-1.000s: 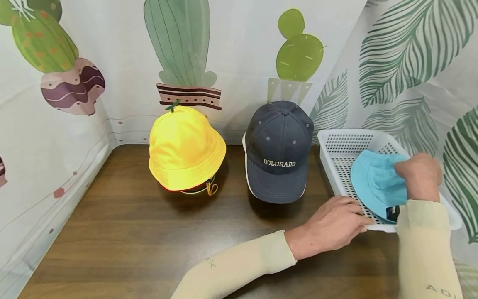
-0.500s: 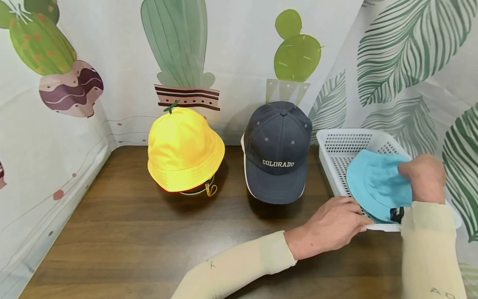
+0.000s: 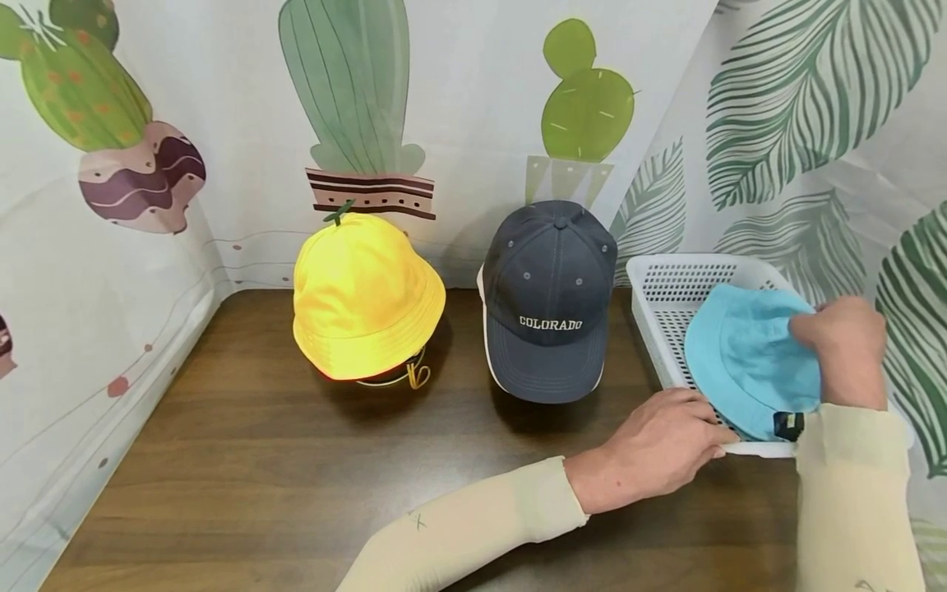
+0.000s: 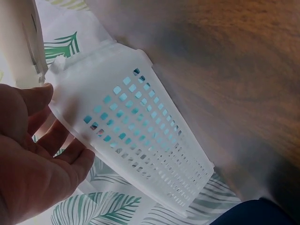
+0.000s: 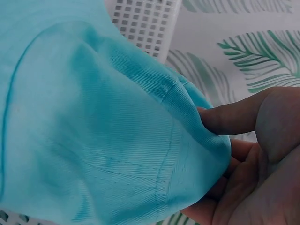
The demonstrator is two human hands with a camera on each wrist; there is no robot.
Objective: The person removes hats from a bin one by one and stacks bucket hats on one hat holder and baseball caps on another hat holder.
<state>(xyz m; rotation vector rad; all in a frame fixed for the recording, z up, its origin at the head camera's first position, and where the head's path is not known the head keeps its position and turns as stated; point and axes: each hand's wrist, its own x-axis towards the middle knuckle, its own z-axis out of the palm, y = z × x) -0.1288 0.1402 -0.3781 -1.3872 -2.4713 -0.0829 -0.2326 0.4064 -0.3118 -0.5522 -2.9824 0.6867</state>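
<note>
A light blue bucket hat [image 3: 755, 353] with a black tag on its brim lies tilted in the white plastic basket [image 3: 654, 345]. My right hand [image 3: 843, 349] pinches the hat's crown; in the right wrist view the thumb [image 5: 229, 117] presses on top of the cloth and the fingers are under it, partly hidden. My left hand [image 3: 654, 452] holds the near left corner of the basket. From the left wrist view, thumb and fingers [image 4: 77, 157] curl at the basket's rim, and blue cloth shows through the holes.
Left of the basket a dark blue cap [image 3: 551, 304] lettered COLORADO sits raised over the brown table [image 3: 244, 493]. Farther left is a yellow bucket hat [image 3: 366, 296] with a green sprout on top and a cord below. A patterned cloth [image 3: 473, 99] hangs behind.
My right hand has shifted slightly right and up with the hat's crown, and the hat has risen a little in the basket. The left hand keeps its place on the rim.
</note>
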